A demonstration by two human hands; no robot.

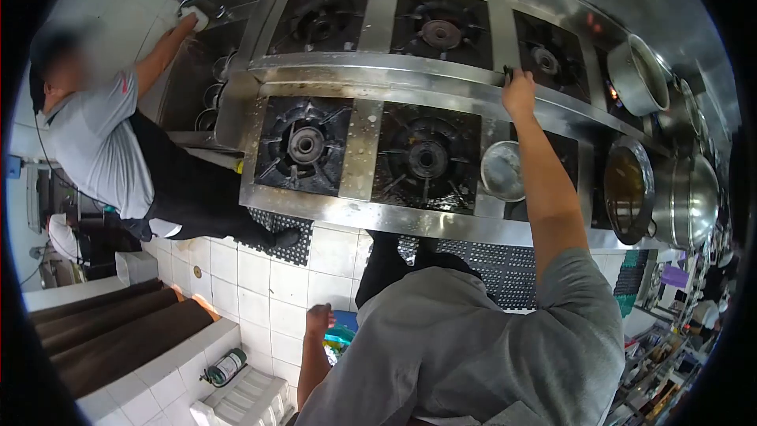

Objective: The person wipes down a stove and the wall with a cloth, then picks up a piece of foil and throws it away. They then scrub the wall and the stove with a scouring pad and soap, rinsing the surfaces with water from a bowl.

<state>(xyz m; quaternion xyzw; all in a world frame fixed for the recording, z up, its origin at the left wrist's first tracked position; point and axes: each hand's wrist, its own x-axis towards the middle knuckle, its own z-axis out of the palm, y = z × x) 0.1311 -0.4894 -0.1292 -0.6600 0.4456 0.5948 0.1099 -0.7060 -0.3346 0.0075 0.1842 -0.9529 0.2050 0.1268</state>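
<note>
Steel stove counter [378,221]: burner grates [303,144], round lid [503,171], pots [684,199].

A single head-worn fisheye camera looks steeply down from above the person's shoulders. It faces the stove [378,150] and tiled floor [260,276], with dark vignette edges curving the wide view.

A commercial kitchen is shown. A long stainless-steel range [410,71] is fitted with two rows of heavy gas burners [306,144], and large steel pots [686,197] are crowded at its far end. The floor [260,284] is laid with white tiles and covered along the range by black perforated rubber mats [505,268]. Steel shelving [662,347] is seen at the edge.
</note>
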